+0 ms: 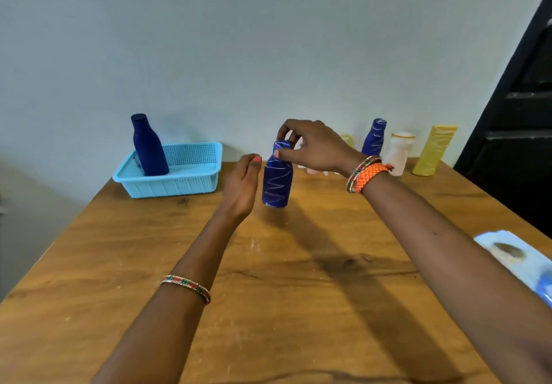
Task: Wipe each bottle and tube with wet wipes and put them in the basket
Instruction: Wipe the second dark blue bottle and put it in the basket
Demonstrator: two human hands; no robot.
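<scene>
pinching the scribbled blue bottle (277, 179) by its cap, the right hand (310, 147) grips while the left hand (242, 186) hovers relaxed.

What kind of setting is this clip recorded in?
Probably a plain room at home: a wooden table pushed against a bare pale wall, with toiletry bottles and a small plastic basket on it.
</scene>
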